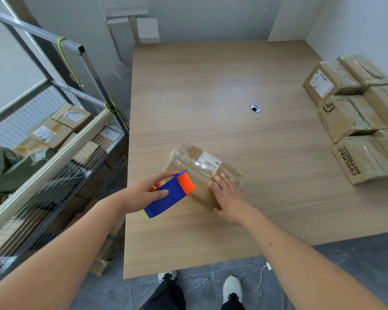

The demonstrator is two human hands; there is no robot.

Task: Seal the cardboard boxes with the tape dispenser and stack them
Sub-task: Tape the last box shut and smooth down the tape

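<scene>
wire cage [61,139] left of table holds labelled boxes | box [202,173] on table [211,86] near front, long axis running front-left to far-right | left hand [141,195] grips tape dispenser [170,193], orange end against box | right hand [229,198] flat, fingers straight on box | stacked boxes [354,115] at right edge

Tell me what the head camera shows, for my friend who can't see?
A left hand grips a tape dispenser against a box that the right hand presses flat on a table. More boxes sit at the right edge.
</scene>
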